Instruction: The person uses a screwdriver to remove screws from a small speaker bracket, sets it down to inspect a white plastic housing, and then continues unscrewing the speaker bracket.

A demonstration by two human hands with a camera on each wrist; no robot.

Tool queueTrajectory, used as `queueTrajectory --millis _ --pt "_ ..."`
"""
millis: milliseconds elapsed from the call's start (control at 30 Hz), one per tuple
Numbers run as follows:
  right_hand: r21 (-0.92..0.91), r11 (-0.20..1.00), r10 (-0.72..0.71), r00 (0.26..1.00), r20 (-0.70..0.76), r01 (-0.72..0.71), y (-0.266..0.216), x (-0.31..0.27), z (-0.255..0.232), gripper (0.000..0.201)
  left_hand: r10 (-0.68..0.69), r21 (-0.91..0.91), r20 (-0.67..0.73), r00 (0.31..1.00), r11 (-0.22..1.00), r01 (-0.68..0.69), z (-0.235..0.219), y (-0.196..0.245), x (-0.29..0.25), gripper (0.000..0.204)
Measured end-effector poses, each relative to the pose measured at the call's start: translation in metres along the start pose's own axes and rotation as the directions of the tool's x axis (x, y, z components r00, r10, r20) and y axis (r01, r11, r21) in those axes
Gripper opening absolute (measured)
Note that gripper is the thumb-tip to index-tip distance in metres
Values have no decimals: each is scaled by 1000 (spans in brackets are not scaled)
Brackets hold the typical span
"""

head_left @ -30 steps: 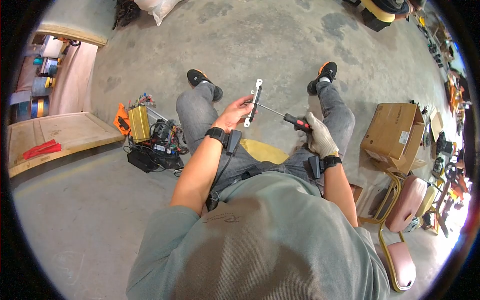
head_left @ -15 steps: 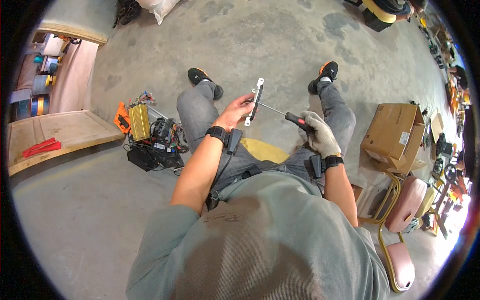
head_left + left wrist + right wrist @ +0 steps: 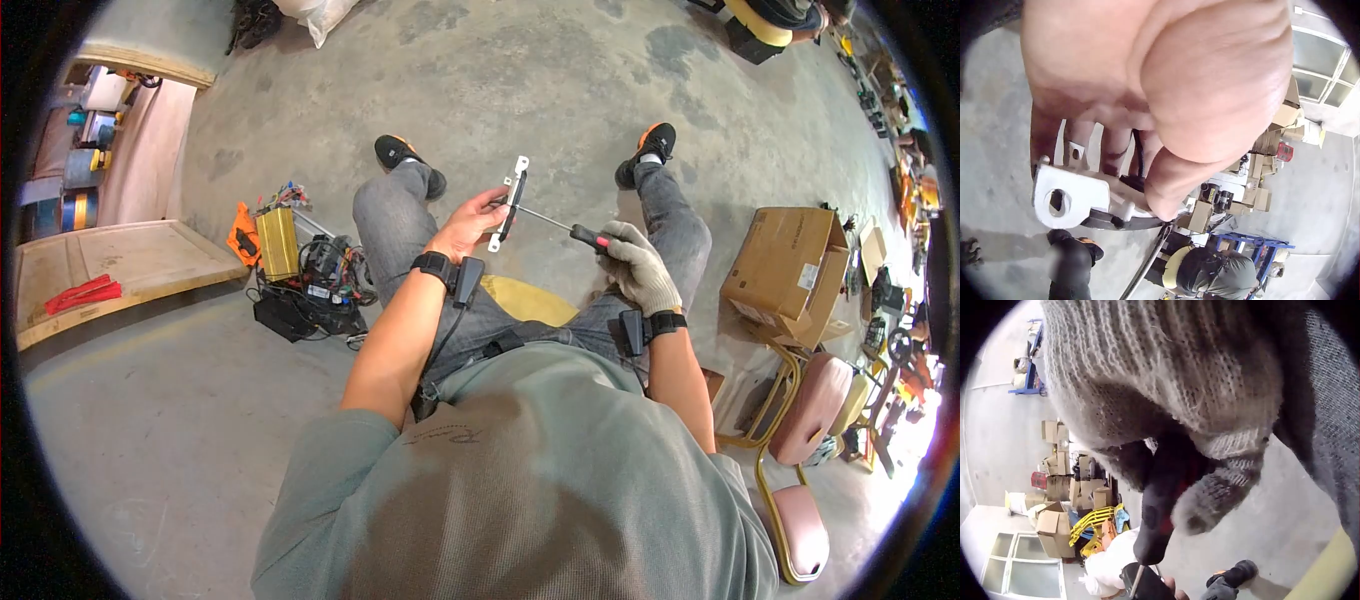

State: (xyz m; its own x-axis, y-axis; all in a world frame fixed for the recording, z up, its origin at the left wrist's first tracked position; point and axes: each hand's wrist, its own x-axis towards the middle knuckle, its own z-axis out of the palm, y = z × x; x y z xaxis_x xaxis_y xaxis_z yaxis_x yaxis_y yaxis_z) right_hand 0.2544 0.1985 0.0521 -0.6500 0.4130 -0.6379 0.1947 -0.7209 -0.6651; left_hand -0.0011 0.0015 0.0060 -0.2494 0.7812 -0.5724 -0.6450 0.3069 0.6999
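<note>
Left fingers (image 3: pixel 1115 147) pinch white bracket (image 3: pixel 1088 194); gloved right fingers (image 3: pixel 1207 503) wrap screwdriver (image 3: pixel 589 237); shirt lettering (image 3: pixel 461 438) unreadable

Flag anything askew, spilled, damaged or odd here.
Glove mismatch: the right hand, gripping the screwdriver, is gloved; the left hand, holding the bar, is bare. Tangled wires and electronics sit on the floor by the left leg, looking untidy. Dark floor patches could be old stains; can't tell if wet. No clear damage.

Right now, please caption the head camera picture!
Gloved right hand holds a red-black screwdriver to the slim white-black strip in the left hand.
</note>
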Motion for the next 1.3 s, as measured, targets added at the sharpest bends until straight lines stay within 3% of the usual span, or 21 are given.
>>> queueTrajectory --millis 133,200,433,500,533,600,733,800,900,1033,1100,1133,1200,1300 --pt "88 996 12 999 34 -15 -1 0 -1 30 4 -8 10 1000 1000 -4 -2 -2 2 55" --pt "69 973 212 972 103 -219 -6 1 -8 31 6 -10 11 1000 1000 -6 -2 -2 2 55" --pt "-6 1000 -12 1000 14 12 -1 -3 3 32 -1 7 -6 1000 1000 1 1 1 -1 55" --pt "95 995 -19 1000 5 19 -1 -5 5 32 0 6 -7 1000 1000 1 1 1 -1 55" --pt "95 995 -19 1000 5 18 -1 -2 2 32 2 4 0 1000 1000 -2 1 1 0 56" --pt "124 972 192 977 88 -202 -2 3 -4 32 3 4 6 1000 1000 -3 1 0 0 56" --pt "39 985 160 978 132 -167 -6 0 -7 32 4 -3 -2 1000 1000 -4 0 0 1 57" --pt "34 999 22 997 68 -24 -2 -1 0 32 9 -3 5 1000 1000 -9 0 0 0 57" --pt "91 996 -8 1000 -7 9 -7 -8 12 27 8 9 0 1000 1000 -8 1 1 -1 56" --pt "153 986 58 998 26 -62 -3 1 -2 31 8 4 1 1000 1000 -8 1 1 0 56" --pt "52 979 192 978 75 -196 -7 2 -9 32 8 -1 0 1000 1000 -8 1 0 0 55" --pt "52 979 192 978 75 -196 -6 1 -7 32 10 -4 1 1000 1000 -10 0 0 0 55" --pt "-6 1000 6 997 78 -5 -3 -1 -1 33 13 -8 1 1000 1000 -13 -1 -1 0 55" --pt "-11 997 -77 997 5 77 -2 -4 7 32 11 0 1 1000 1000 -11 1 1 -1 55"
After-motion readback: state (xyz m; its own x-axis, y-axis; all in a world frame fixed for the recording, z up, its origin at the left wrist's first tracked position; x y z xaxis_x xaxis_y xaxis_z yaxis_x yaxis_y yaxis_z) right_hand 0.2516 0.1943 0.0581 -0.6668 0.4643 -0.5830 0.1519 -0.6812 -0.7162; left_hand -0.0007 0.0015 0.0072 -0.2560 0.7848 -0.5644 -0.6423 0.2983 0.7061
